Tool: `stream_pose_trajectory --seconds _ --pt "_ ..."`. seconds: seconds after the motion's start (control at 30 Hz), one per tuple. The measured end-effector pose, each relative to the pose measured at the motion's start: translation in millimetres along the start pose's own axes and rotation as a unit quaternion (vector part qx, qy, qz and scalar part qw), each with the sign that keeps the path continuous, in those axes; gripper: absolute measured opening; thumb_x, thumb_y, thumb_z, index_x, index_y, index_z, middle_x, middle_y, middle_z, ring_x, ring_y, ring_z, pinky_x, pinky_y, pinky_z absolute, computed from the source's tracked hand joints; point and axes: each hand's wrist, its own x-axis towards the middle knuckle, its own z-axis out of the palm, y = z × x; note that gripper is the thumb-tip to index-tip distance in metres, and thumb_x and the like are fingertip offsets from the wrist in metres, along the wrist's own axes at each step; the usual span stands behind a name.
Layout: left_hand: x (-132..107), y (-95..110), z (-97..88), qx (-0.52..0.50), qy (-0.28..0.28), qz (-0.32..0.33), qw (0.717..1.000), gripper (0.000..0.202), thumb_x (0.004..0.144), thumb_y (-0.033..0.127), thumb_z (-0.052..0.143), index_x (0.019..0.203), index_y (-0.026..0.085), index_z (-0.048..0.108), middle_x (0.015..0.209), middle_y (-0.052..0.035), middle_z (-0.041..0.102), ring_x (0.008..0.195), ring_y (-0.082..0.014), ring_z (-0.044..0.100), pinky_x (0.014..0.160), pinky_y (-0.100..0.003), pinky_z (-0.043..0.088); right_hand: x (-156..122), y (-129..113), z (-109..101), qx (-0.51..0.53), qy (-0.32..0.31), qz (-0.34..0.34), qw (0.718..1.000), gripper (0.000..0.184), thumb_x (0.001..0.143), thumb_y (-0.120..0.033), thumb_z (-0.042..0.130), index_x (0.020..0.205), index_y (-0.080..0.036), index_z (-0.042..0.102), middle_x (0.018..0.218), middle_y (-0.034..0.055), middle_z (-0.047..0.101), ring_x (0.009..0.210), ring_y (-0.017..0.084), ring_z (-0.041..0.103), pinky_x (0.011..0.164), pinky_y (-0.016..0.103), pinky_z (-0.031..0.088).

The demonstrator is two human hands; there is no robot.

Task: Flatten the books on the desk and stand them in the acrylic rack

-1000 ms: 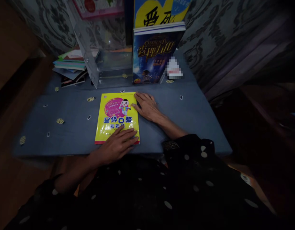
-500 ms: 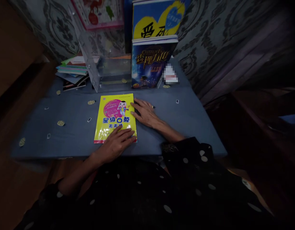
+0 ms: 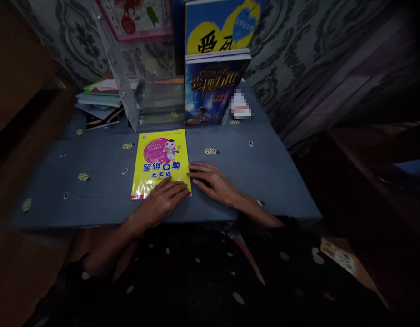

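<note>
A yellow workbook [image 3: 161,159] with a pink circle and a cartoon child on its cover lies closed on the table near the front edge. Across its lower part rests my left hand [image 3: 164,198], open, its fingers lying flat over the cover. Beside the workbook's right edge is my right hand [image 3: 212,182], also open, fingers stretched toward the book with the tips at its edge. Whether those fingertips press on the edge I cannot tell.
On the blue-grey tablecloth [image 3: 104,200] stands a clear acrylic rack [image 3: 128,100] holding upright books, with a dark blue book [image 3: 212,91] in front. A pile of books and papers [image 3: 102,100] lies to its left. A patterned curtain [image 3: 292,50] hangs behind.
My right hand has moved down along the workbook's right side, toward me, uncovering the upper right edge. The workbook and my left hand show little movement against the table.
</note>
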Motion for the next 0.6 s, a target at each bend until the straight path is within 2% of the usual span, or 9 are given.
stream_pose_trajectory --seconds 0.17,0.33,0.47,0.6 --pt "2.5 -0.2 -4.1 0.043 -0.006 0.028 0.999 0.025 0.1 0.011 0.052 0.122 0.01 0.063 0.12 -0.0123 0.072 0.117 -0.0222 0.064 0.106 -0.042 0.05 -16.2 -9.4 -0.4 0.032 -0.008 -0.022 0.999 0.029 0.097 -0.021 0.054 0.119 -0.026 0.071 0.134 0.0077 0.067 0.135 0.025 0.053 0.112 0.06 0.04" --pt "-0.7 2.4 -4.1 0.068 -0.043 0.045 0.996 0.035 0.099 0.008 0.049 0.133 0.008 0.056 0.125 -0.0177 0.068 0.123 -0.0258 0.06 0.108 -0.044 0.048 -18.9 -10.4 0.0 0.042 -0.019 -0.024 0.999 0.027 0.097 -0.019 0.055 0.118 -0.028 0.071 0.134 0.006 0.068 0.135 0.024 0.054 0.113 0.061 0.038" --pt "2.3 6.0 -3.9 0.062 -0.008 0.007 0.998 0.032 0.1 0.009 0.044 0.129 0.01 0.058 0.118 -0.015 0.07 0.112 -0.0237 0.065 0.099 -0.04 0.054 -18.5 -8.7 0.0 0.059 -0.012 -0.028 0.998 0.028 0.097 -0.02 0.056 0.12 -0.027 0.07 0.131 0.0059 0.069 0.133 0.023 0.055 0.113 0.059 0.04" --pt "9.2 7.1 -7.4 -0.013 0.021 -0.055 0.998 0.025 0.1 0.009 0.044 0.116 0.013 0.063 0.106 -0.0106 0.072 0.097 -0.0212 0.067 0.085 -0.036 0.059 -17.4 -8.9 1.4 0.078 0.001 -0.033 0.996 0.029 0.096 -0.021 0.059 0.122 -0.028 0.069 0.126 0.0058 0.071 0.127 0.023 0.059 0.11 0.058 0.043"
